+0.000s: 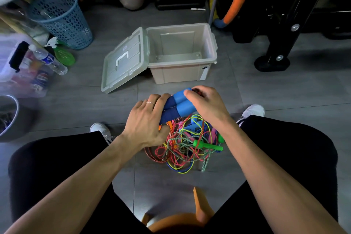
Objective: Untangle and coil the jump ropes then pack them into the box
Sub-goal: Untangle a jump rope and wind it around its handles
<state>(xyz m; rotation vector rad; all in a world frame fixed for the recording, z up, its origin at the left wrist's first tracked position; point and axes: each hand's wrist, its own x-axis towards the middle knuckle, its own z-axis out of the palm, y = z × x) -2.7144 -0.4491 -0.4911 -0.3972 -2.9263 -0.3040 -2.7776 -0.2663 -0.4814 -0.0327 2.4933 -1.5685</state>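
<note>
Now | pair of blue handles (pixel 175 106) held side by side above the rope tangle (pixel 187 146) | left hand (pixel 147 119) clamped on near ends, right hand (pixel 204 103) curled over far ends | long axis runs toward the box (pixel 212 43), open, just beyond the right grip | right hand judged nearer

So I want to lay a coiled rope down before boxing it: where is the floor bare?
Bare tile lies between the box and the hands, and right of the box toward the black stand foot. The box itself holds nothing. Crowded: the rope tangle between the feet, and the left side by the blue basket and bottle.
</note>
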